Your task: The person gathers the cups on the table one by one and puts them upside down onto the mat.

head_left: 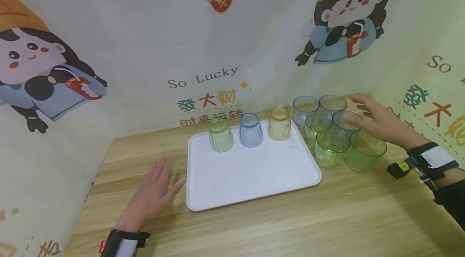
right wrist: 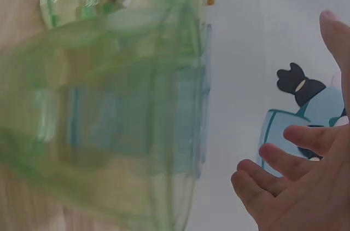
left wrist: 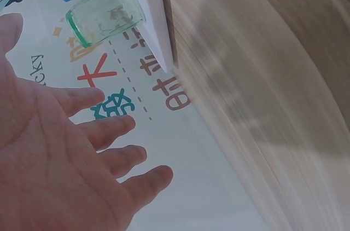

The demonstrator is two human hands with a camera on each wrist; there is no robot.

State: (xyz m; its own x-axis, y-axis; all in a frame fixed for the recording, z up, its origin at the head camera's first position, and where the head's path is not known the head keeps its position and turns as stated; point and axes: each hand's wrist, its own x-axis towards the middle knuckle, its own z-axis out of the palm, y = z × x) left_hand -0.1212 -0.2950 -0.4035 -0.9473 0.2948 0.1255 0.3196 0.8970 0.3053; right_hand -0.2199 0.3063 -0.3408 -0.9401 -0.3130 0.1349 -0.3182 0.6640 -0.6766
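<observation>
Three tumblers stand upside down along the back of a white tray (head_left: pixel 250 176): a green tumbler (head_left: pixel 221 138), a blue tumbler (head_left: pixel 250 132) and a yellow tumbler (head_left: pixel 279 126). To the tray's right is a cluster of upright glasses, with blue glasses (head_left: pixel 305 109) at the back and green glasses (head_left: pixel 365 154) in front. My right hand (head_left: pixel 381 122) reaches over the cluster's right side, fingers apart and holding nothing; whether it touches a glass I cannot tell. Left of the tray, my left hand (head_left: pixel 150 192) has its fingers extended and holds nothing.
The wooden table (head_left: pixel 254 228) runs along the front and left of the tray. A printed cloth (head_left: pixel 145 47) hangs close behind the glasses, and another cloth wall (head_left: pixel 436 19) bounds the right side.
</observation>
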